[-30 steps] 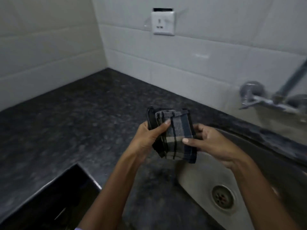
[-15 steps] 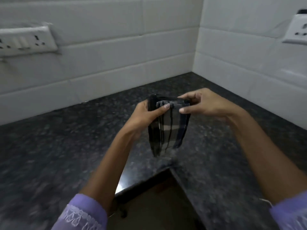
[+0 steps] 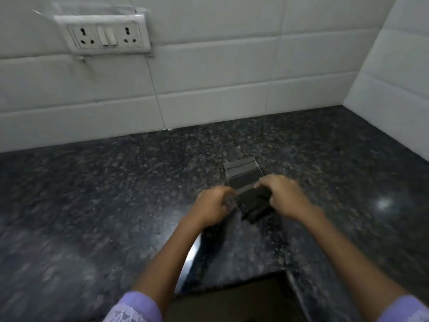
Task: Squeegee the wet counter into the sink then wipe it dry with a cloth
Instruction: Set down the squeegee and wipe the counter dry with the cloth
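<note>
The dark speckled granite counter (image 3: 116, 205) runs into a corner of white tiled walls. A folded dark striped cloth (image 3: 246, 182) lies on it, blurred, with both hands on it.

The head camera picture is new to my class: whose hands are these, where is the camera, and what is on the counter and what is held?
No machine here: a person wears one wide camera on the head, looking forward and down at both bare hands. The left hand and right hand together grip a dark folded cloth, one end spread towards the wall. It is blurred, so whether it touches the speckled dark counter is unclear. Behind are white wall tiles with a socket plate.
</note>
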